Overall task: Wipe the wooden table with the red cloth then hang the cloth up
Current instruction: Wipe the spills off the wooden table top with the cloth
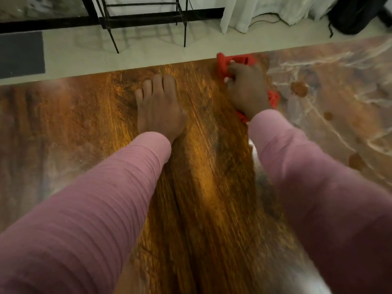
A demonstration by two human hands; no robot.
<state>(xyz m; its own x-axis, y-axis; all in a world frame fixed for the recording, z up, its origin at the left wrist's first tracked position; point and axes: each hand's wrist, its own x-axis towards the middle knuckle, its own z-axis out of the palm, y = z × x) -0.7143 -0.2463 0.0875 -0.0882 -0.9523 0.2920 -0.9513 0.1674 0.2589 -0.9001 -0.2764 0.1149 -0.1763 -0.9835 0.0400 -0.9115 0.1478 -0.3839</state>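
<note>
The wooden table [89, 128] fills most of the view, brown with strong grain and glare patches. My right hand [247, 90] grips the bunched red cloth [224, 63] near the table's far edge; red folds stick out ahead of the fingers and beside the wrist. My left hand [158, 107] rests flat on the wood to the left of it, fingers straight and pointing away. Both arms wear pink ribbed sleeves. Most of the cloth is hidden under my right hand.
Beyond the far edge lies a pale tiled floor with a black metal rack [146, 20], a dark mat [21, 54], a white curtain [244, 13] and a black bag [356, 13]. Brown spots [299, 89] mark the table's right side.
</note>
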